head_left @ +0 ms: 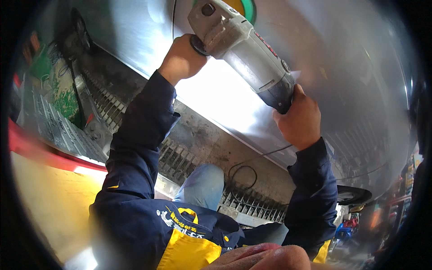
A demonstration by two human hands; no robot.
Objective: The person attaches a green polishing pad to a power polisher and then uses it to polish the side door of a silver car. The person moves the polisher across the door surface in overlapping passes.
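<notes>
Polisher [245, 58] is up at the silver panel [324, 45], can't tell if the pad [247, 10] sits flat. L hand [183, 58] grips the knob [197, 46], R hand [301, 119] is wrapped round the rear end. If either slips or it tilts, pad edge could prob mark the panel imo. Cord [256, 176] loops near the knee [202, 182], might snag. Also grates [252, 204] below, wheel [355, 195] off R.

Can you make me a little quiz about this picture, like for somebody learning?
1. Which hand holds the black rear grip of the grey cylindrical power tool?
2. True or false: the bare left hand touches the tool's round black side knob.
3. What colour is the outer rim of the round disc at the tool's head: A red, B green, C white?

Key: 1. The bare right hand. 2. True. 3. B.
</notes>
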